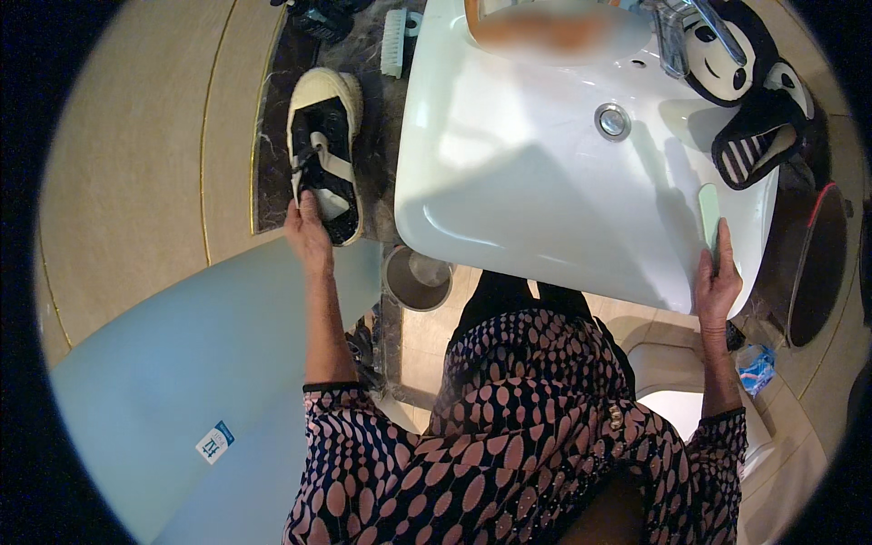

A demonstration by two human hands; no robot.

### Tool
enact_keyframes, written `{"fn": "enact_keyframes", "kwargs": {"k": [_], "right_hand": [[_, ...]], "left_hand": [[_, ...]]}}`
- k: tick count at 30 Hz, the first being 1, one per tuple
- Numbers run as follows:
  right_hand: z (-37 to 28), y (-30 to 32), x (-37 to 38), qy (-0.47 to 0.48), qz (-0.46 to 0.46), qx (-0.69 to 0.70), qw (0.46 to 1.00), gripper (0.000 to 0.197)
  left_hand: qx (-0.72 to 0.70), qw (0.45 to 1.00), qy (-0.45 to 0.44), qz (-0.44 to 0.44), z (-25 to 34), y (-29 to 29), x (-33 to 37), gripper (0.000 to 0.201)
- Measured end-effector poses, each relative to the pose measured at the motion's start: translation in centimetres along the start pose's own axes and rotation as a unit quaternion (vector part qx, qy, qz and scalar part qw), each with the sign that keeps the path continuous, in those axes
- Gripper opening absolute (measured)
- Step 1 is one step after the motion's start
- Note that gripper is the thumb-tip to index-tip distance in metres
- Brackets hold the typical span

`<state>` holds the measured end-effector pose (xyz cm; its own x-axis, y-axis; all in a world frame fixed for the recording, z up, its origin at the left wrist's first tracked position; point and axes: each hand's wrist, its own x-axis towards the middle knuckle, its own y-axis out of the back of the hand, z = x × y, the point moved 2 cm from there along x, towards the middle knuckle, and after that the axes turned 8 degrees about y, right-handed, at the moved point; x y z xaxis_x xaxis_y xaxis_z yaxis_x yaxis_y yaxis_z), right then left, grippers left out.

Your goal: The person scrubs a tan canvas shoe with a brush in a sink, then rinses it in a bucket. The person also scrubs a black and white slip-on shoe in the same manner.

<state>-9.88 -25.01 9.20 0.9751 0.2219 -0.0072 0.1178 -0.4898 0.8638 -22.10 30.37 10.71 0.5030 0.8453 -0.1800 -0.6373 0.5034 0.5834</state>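
A black shoe with cream toe and straps (348, 168) lies on the dark stone counter left of the sink, its toe pointing away from me. My left hand (312, 238) grips its heel end, the thumb inside the opening. Over the right side of the white sink (509, 200), my right hand (718, 283) is closed on a pale green, flat, rounded bar (708, 214), index finger stretched along it. Its underside is hidden, so its kind is unclear. A black and white cartoon-face slipper (761, 141) rests at the basin's right rim, beside another cartoon-face piece (727, 56).
A white-bristled brush (393, 44) lies on the counter beyond the shoe. The metal tap (672, 44) stands at the sink's back, and a drain (613, 122) sits in the basin. Below are a bin (418, 283), a toilet (677, 407) and a blue packet (756, 369).
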Motion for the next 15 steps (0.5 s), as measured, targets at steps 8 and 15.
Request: {"fn": "enact_keyframes", "kwargs": {"k": [8, 15], "right_hand": [[-0.3, 0.1, 0.2, 0.027, 0.024, 0.012, 0.999, 0.052], [1.7, -0.3, 0.0, 0.017, 0.067, 0.055, 0.996, 0.048]], "left_hand": [[-0.075, 0.99, 0.009, -0.119, 9.4, -0.5, -3.6, 0.031], [-0.093, 0.97, -0.114, -0.192, 10.6, -10.8, -8.1, 0.031]]}}
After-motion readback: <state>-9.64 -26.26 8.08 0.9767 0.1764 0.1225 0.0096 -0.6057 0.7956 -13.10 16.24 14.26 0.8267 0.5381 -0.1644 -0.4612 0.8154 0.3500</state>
